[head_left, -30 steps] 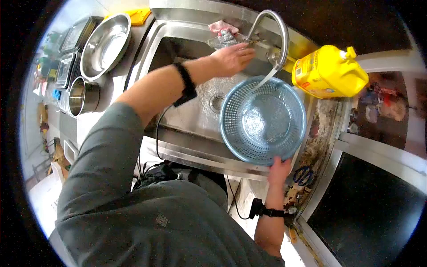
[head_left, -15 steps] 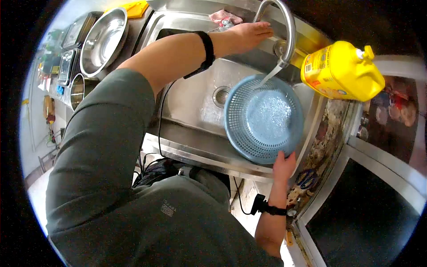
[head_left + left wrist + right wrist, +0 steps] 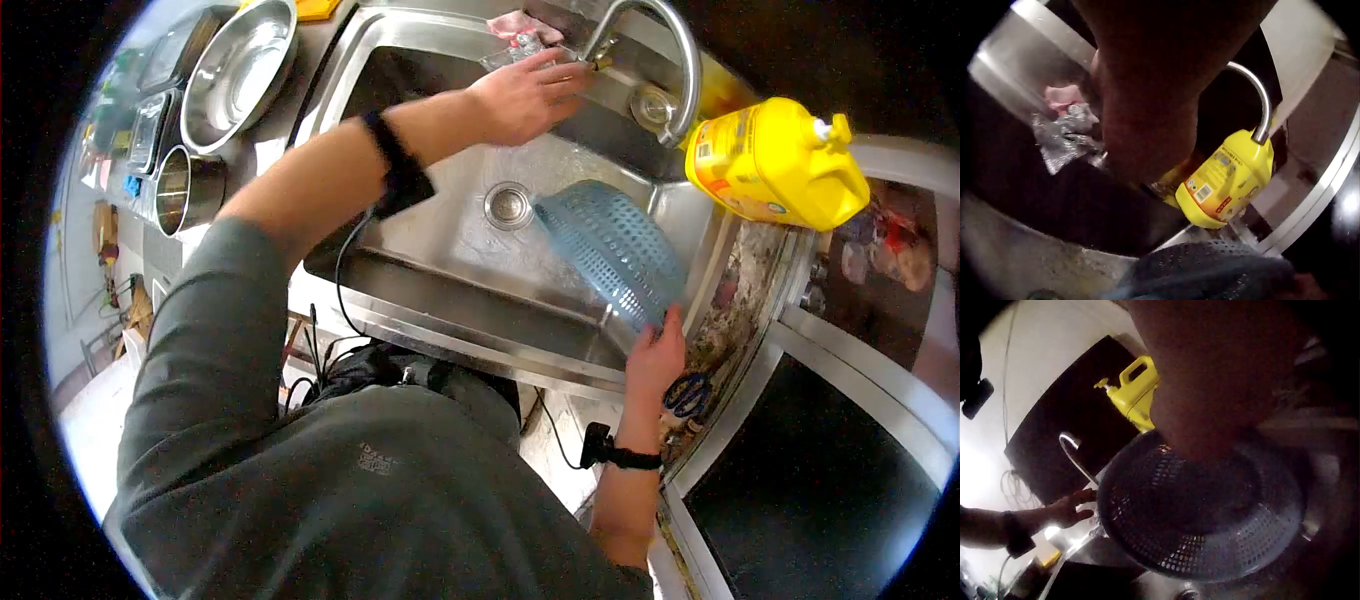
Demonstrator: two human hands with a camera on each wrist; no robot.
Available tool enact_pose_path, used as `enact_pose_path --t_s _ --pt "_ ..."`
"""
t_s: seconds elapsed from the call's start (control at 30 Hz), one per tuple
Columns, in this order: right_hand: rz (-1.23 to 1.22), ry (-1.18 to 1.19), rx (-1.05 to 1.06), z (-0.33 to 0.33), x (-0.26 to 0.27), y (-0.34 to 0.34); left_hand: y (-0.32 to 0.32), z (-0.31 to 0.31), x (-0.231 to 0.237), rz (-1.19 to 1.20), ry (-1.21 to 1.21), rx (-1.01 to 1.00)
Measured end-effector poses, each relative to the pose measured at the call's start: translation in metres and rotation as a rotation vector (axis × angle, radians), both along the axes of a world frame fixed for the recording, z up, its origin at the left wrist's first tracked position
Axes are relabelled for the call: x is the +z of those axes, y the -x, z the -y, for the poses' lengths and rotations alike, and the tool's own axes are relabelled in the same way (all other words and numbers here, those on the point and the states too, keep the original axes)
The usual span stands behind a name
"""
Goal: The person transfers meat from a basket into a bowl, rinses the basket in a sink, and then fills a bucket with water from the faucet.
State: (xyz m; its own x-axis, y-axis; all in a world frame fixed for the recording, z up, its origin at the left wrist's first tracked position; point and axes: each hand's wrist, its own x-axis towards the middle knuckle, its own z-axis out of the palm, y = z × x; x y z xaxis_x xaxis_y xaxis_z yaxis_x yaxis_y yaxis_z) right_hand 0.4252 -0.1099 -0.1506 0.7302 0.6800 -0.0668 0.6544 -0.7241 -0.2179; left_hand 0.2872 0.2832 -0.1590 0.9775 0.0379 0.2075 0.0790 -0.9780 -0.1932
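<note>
A light blue plastic colander (image 3: 615,250) is tilted up on its side over the right part of the steel sink (image 3: 450,240). My right hand (image 3: 657,350) grips its rim at the near right. In the right wrist view the colander (image 3: 1197,512) shows its dark inside beyond that hand. My left hand (image 3: 530,98) is held over the sink's back edge with loosely spread fingers, its fingertips close to the base of the curved metal faucet (image 3: 690,70). No stream shows from the spout.
A yellow jug with a pump top (image 3: 775,165) stands right of the sink. Behind the left hand lie a pink cloth (image 3: 522,24) and crumpled clear plastic. A large steel bowl (image 3: 240,75), a steel pot (image 3: 190,190) and lidded containers sit on the left counter.
The water stream from the faucet has stopped. The right hand has tipped the colander from lying flat onto its side. The left hand reached right toward the faucet, then drew back a little.
</note>
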Motion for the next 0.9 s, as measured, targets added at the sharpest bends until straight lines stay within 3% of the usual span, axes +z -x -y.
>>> enact_pose_path --t_s 0.03,0.1,0.2,0.27,0.37,0.43,0.63,0.7,0.83,0.9 --pt "0.001 -0.005 0.005 -0.005 -0.003 0.000 0.027 0.009 0.006 -0.057 0.113 0.128" --pt "0.168 -0.052 0.222 -0.018 -0.007 0.001 0.092 0.026 0.008 -0.145 0.363 0.361" --pt "0.177 -0.186 0.344 -0.047 0.000 0.010 0.177 0.064 0.012 -0.209 0.794 0.673" --pt "0.165 -0.180 0.413 -0.069 0.005 0.022 0.216 0.097 0.016 -0.208 0.999 0.808" --pt "0.144 -0.124 0.474 -0.101 0.025 0.049 0.250 0.128 0.032 -0.229 1.249 0.808" --pt "0.208 -0.235 0.496 -0.117 0.037 0.063 0.273 0.139 0.027 -0.215 1.263 0.813" --pt "0.445 -0.241 0.578 -0.130 0.049 0.099 0.334 0.140 0.047 0.040 1.255 0.861" --pt "0.391 0.105 0.744 -0.112 0.012 0.114 0.348 0.139 0.049 0.055 1.267 0.861" --pt "0.450 0.283 0.760 -0.122 0.015 0.122 0.374 0.145 0.054 0.155 1.190 0.819" --pt "0.278 0.352 0.466 -0.132 0.057 0.105 0.387 0.150 0.055 0.173 1.195 0.791"
